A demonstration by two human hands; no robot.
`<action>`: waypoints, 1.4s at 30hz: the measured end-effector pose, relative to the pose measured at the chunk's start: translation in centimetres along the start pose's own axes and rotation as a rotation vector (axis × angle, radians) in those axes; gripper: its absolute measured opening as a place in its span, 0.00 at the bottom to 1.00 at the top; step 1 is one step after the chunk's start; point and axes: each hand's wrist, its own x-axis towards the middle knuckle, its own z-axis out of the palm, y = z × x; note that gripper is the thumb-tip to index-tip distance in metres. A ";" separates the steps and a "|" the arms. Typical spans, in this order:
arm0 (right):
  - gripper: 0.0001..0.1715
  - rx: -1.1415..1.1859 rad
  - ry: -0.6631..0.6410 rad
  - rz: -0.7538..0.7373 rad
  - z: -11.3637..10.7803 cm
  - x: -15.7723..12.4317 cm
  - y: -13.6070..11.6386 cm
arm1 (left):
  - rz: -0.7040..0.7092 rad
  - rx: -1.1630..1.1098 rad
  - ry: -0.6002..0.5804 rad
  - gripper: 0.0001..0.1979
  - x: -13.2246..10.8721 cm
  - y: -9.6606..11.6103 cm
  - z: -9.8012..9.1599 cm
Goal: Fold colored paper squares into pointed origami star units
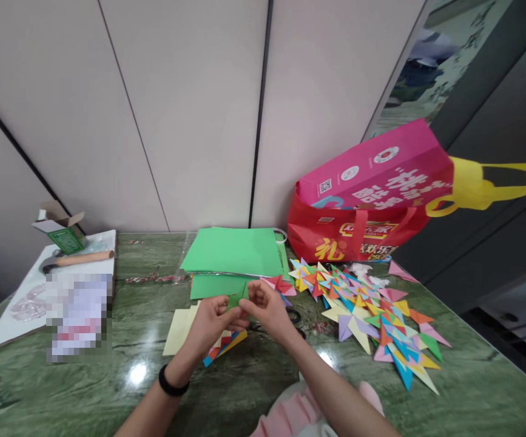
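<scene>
A small folded piece of green paper (237, 297) is pinched between my two hands, above the table. My left hand (215, 315) holds its left and lower side, with a black band on the wrist. My right hand (265, 306) grips its right side, fingers bent round the edge. Just behind lie stacked green paper sheets (233, 252). Pale yellow paper (178, 331) and several coloured paper strips (229, 347) lie partly hidden under my left hand. Black-handled scissors (295, 317) lie beside my right hand, mostly covered by it.
Many folded multicoloured paper stars (372, 315) are spread on the right of the green marble-patterned table (144, 400). A red gift bag (326, 227) with a pink box (381, 164) stands behind them. At left a hammer (85, 258) and small green box (65, 237) rest on a white board (17, 321).
</scene>
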 end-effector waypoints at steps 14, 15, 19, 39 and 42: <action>0.21 -0.168 -0.050 0.039 -0.4 0.1 0.6 | -0.027 -0.059 -0.336 0.18 -0.7 0.7 -0.3; 0.20 -0.206 -0.040 0.020 -0.4 0.1 0.6 | -0.036 -0.058 -0.320 0.18 -0.6 0.5 -0.2; 0.18 -0.359 -0.004 -0.057 -0.2 -0.1 0.6 | -0.062 -0.084 -0.224 0.18 -0.4 -0.3 0.2; 0.25 0.382 -0.136 0.382 0.0 -0.5 -0.5 | -0.075 -0.144 -0.253 0.21 -0.8 0.7 -0.8; 0.24 0.368 -0.076 0.394 -0.2 -0.2 -0.3 | -0.063 -0.111 -0.190 0.20 -0.7 0.8 -0.5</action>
